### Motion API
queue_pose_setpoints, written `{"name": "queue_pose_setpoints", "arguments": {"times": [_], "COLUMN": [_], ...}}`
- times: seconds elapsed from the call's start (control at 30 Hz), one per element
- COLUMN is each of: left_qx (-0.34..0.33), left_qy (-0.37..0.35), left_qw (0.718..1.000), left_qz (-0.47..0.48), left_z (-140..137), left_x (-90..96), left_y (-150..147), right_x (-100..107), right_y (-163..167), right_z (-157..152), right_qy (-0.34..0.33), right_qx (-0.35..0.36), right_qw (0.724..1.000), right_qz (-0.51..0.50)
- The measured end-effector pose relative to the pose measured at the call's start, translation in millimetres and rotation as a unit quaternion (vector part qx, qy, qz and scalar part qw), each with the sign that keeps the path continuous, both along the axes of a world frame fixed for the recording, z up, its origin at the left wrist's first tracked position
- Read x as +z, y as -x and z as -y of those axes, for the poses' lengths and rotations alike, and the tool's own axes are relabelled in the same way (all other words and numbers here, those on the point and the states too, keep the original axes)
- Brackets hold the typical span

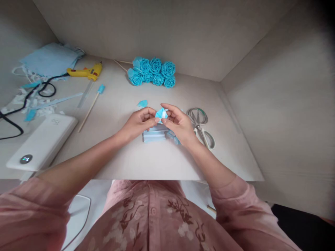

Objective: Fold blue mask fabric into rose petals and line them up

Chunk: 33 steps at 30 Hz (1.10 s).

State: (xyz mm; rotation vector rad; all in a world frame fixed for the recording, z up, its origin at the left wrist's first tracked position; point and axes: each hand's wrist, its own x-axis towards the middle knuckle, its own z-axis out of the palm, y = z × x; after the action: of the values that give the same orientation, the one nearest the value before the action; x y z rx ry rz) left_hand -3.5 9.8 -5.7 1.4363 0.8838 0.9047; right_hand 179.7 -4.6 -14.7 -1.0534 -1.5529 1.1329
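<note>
Piece (161,114), apparently part-folded, is pinched by the left hand (140,121) and right hand (181,122) in front of the roses (156,66), which appear mostly complete, while the blue-tipped stick (88,111) left of the roses appears unfinished and the strips (154,136) well in front of the roses appear unused.

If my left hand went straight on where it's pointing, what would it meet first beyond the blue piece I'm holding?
Probably your right hand: the left hand points toward it, with the folded blue piece held between them. Exact depth is hard to judge here.
</note>
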Motion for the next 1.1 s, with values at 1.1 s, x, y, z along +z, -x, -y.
{"name": "queue_pose_setpoints", "arguments": {"times": [1.1], "left_qx": [-0.004], "left_qy": [-0.042], "left_qw": [0.997], "left_qz": [-0.061], "left_z": [-1.3], "left_x": [-6.2], "left_y": [0.8], "right_x": [1.8], "right_y": [0.8], "right_z": [3.5], "right_qy": [-0.014], "right_qx": [0.009], "right_qw": [1.0], "right_qz": [0.003]}}
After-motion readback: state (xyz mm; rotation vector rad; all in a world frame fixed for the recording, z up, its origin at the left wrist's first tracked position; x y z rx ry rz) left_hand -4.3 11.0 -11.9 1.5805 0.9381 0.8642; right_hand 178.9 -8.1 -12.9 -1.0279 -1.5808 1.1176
